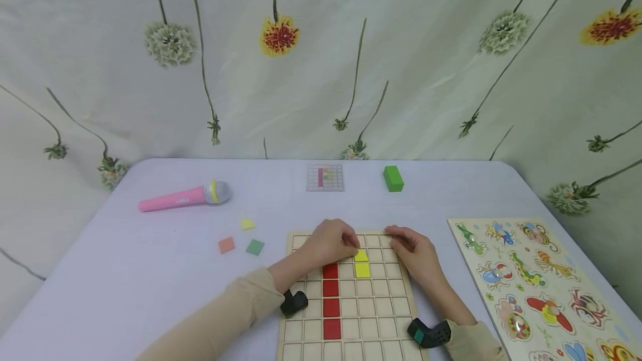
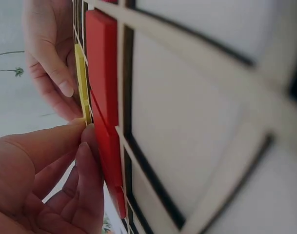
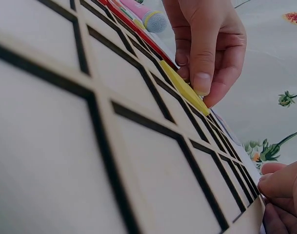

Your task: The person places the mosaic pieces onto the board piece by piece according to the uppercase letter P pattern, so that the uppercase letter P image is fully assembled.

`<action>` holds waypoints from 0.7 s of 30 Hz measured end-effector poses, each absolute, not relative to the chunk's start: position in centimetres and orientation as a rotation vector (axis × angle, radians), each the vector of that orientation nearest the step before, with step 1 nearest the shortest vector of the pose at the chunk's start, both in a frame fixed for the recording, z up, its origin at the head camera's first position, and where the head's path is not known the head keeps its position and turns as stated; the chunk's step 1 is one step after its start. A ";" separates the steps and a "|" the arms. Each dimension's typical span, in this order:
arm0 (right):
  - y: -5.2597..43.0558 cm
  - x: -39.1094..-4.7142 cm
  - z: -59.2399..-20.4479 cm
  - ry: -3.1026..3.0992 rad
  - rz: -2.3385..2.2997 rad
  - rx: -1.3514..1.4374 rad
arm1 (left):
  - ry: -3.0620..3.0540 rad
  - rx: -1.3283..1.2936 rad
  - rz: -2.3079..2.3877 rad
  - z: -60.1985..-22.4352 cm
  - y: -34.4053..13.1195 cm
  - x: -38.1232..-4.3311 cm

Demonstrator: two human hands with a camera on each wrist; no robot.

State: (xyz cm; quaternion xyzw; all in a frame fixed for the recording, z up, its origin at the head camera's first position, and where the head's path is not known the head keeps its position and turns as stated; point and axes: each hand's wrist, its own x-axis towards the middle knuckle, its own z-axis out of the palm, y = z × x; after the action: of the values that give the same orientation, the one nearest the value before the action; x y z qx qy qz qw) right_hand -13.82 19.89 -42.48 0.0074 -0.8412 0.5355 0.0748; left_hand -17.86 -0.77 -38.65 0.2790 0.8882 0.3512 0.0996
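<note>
A wooden grid board (image 1: 370, 325) lies on the table, with several red square tiles (image 1: 331, 308) in one column. Two columns to the right sits a yellow square tile (image 1: 362, 270). Just above it, my left hand (image 1: 328, 244) pinches a yellow tile with a curved edge (image 1: 360, 257) between thumb and fingers, at the cell there. In the left wrist view the yellow tiles show edge-on behind the red ones. My right hand (image 1: 413, 249) holds the board's far right corner, thumb and fingers at its edge; in the right wrist view its fingertips are partly hidden.
Left of the board lie a loose yellow tile (image 1: 247, 224), an orange tile (image 1: 227, 244) and a green tile (image 1: 254, 247). Farther back are a pink microphone (image 1: 183, 198), a pattern card (image 1: 325, 183) and a green block (image 1: 393, 179). An insect puzzle board (image 1: 544, 283) lies at right.
</note>
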 end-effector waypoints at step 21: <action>19.9 -13.8 -42.7 -2.527 1.555 0.033 | 2.789 0.560 1.323 -37.8 -12.1 -19.0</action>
State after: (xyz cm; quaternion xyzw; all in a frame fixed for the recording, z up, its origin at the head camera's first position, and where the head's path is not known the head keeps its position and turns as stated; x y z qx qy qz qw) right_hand -13.79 19.86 -42.69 0.0112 -0.8485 0.5220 0.0869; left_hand -18.98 -12.12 -37.79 0.1786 0.8890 0.4216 0.0020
